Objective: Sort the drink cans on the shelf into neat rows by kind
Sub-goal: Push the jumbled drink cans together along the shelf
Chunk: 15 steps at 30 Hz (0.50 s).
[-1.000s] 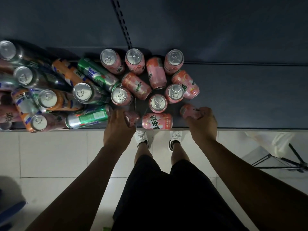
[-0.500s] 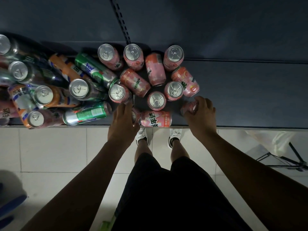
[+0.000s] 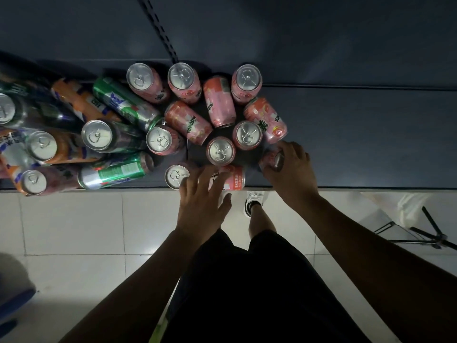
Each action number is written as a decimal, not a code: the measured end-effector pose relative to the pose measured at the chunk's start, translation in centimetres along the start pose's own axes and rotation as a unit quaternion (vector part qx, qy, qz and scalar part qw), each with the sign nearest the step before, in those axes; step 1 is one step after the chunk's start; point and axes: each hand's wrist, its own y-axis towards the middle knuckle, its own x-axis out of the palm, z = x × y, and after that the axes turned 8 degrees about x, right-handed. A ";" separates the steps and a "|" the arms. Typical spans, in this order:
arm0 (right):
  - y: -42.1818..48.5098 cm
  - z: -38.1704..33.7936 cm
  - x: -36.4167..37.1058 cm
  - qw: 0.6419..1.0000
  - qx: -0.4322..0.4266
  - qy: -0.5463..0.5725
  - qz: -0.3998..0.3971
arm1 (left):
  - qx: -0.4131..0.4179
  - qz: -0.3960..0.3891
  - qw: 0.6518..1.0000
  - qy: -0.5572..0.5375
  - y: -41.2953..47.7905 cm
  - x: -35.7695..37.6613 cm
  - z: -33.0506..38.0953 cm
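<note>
Head camera looks down on a dark shelf [image 3: 358,134] strewn with cans, pink ones mid-shelf, green and orange heaped left. Her right hand [image 3: 293,169] is closed round a tipped pink can [image 3: 270,159] at the front edge. Her left hand [image 3: 201,191] hovers spread and empty over a lying pink can [image 3: 233,179], maybe brushing it; hard to tell in this gloom. She'd do well to stand each can upright beside the standing pinks, clear of the lip.
</note>
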 end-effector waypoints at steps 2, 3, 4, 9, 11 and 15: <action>-0.1 0.3 0.0 1.000 -0.006 0.000 -0.007 | 0.062 -0.022 0.998 0.017 -0.3 0.9 -0.2; -0.1 0.3 -0.1 1.000 -0.005 0.005 -0.007 | 0.085 -0.042 0.995 0.026 -0.3 1.2 -0.3; 0.0 0.4 -0.1 1.000 -0.003 0.013 -0.006 | 0.097 -0.066 0.993 0.033 -0.3 1.5 -0.4; 0.9 -0.1 -1.1 0.998 0.008 0.059 0.008 | 0.064 -0.156 0.984 0.056 0.6 2.2 -0.3; 1.8 -0.3 -1.3 0.995 0.022 0.091 0.012 | 0.045 -0.187 0.978 0.080 0.9 2.4 -0.5; 3.7 -0.6 -2.2 0.982 0.070 0.176 0.027 | 0.049 -0.234 0.961 0.137 1.1 3.1 -0.9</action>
